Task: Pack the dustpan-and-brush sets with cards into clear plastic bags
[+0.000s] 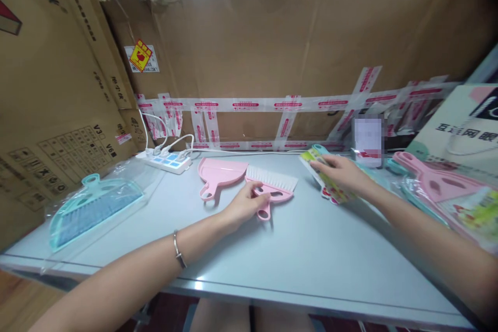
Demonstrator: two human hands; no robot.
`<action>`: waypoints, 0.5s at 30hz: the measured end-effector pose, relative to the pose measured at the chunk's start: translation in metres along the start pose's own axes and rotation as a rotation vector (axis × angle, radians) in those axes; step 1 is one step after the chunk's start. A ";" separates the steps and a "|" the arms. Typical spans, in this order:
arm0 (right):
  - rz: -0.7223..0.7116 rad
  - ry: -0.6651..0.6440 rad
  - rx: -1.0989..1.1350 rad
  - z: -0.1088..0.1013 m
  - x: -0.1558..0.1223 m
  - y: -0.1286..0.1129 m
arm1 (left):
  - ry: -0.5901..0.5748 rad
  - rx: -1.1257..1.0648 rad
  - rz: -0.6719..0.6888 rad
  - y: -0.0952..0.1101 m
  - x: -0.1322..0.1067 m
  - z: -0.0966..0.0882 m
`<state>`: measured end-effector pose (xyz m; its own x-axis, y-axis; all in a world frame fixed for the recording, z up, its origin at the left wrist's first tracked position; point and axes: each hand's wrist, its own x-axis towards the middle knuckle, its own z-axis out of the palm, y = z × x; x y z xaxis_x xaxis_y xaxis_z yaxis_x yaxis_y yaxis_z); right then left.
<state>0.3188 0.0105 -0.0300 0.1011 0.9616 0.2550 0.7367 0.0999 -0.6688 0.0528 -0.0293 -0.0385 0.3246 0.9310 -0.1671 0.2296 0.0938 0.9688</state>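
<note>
My left hand [246, 204] grips a pink hand brush [278, 194] by its handle, thumb and fingers closed around the cut-outs; its white bristles point away from me. Left of the brush lies a pink dustpan [222, 171] with its looped handle toward me. Farther right, my right hand [345, 172] is closed on a printed yellow-green card [330, 189], holding it tilted over the table. A mint-green handle end [320, 149] shows behind the card; what it belongs to is mostly hidden.
A mint dustpan-and-brush set [97, 205] in clear plastic lies at the left. A white power strip [165, 160] with plugged-in cables sits at the back. More packaged pink and green sets [439, 181] lie at the right. Tall cardboard boxes [241, 46] wall the back and left.
</note>
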 end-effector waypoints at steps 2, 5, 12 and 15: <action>0.062 0.045 0.010 0.012 0.015 -0.010 | -0.089 0.150 0.006 0.003 0.000 -0.002; 0.047 0.054 -0.053 0.040 0.042 -0.018 | -0.191 0.438 0.045 0.008 -0.004 -0.011; 0.069 0.219 -0.321 0.007 0.057 0.023 | -0.165 0.703 0.311 -0.001 -0.011 -0.006; 0.171 0.248 -0.427 -0.034 0.039 0.058 | -0.111 0.798 0.391 -0.002 -0.003 0.004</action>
<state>0.3886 0.0452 -0.0349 0.3614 0.8605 0.3592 0.8974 -0.2164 -0.3845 0.0551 -0.0331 -0.0404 0.5909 0.8016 0.0911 0.6406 -0.5348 0.5510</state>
